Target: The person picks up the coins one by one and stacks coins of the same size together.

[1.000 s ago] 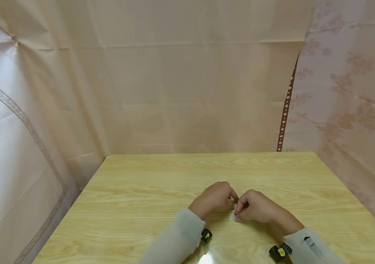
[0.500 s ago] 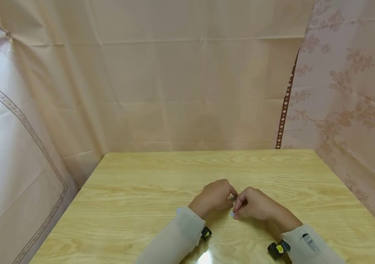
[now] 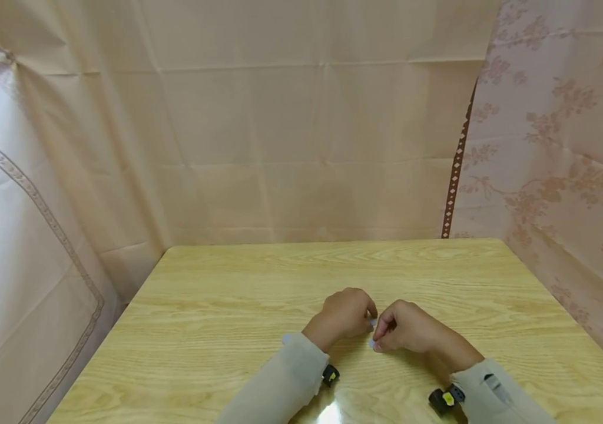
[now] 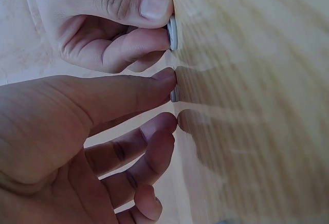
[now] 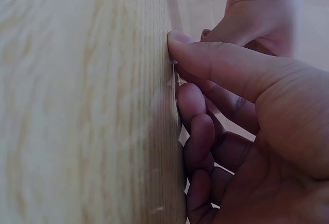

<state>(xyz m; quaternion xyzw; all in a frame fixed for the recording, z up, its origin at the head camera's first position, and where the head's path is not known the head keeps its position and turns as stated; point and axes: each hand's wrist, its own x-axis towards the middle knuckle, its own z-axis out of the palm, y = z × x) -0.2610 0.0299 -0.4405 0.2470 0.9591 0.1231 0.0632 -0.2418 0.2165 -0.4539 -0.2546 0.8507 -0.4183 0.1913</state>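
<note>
In the head view my left hand [image 3: 341,314] and right hand [image 3: 413,327] work close together, low over the table. The right thumb and index finger pinch a small pale flat piece [image 4: 173,33] standing nearly upright against the tabletop. Just beside it, the left thumb and index finger hold a second small pale flat piece [image 4: 175,93], mostly covered by the thumb. Both pieces look thin and rounded, with a bluish-white tint from above; their exact kind is too small to tell. The other fingers of each hand are bent near the table surface.
Light wood-grain table [image 3: 216,294] spreads under both hands. Another small bluish-white piece [image 3: 287,338] shows at the left sleeve's edge. Each wrist carries a dark camera [image 3: 441,401]. A beige curtain [image 3: 301,147] hangs behind the table, with patterned cloth [image 3: 556,147] on the right.
Both hands have shifted slightly left in the head view, partly with the whole scene. The pale piece at my left fingertips now shows more clearly. The right hand keeps its pinch.
</note>
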